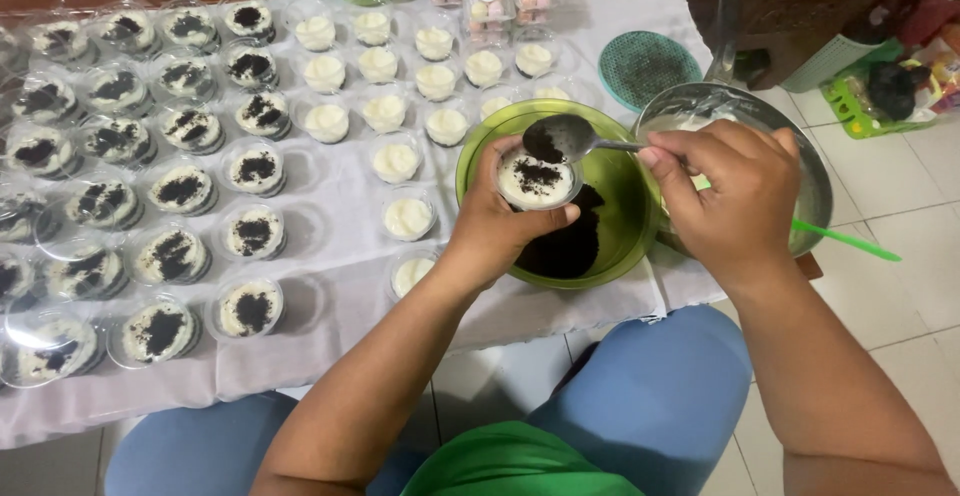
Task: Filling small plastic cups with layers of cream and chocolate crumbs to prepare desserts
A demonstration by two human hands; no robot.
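Crumb-topped cups [180,189] filled the left of the white-clothed surface [330,306], plain cream cups [385,111] mid. Left hand [497,228] was wrapped around a dessert cup [537,180] over the green bowl [625,218] of dark crumbs. Right hand [725,191] pinched a metal spoon [563,138], tilted above that cup; steel bowl [815,171] behind.

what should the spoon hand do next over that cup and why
Probably tip the spoon a little further so the rest of its dark crumbs fall on the cup. The right hand holds the spoon just above the cup in the left hand; crumbs cover only part of the cream, and both sit over the green bowl, which would catch spills.
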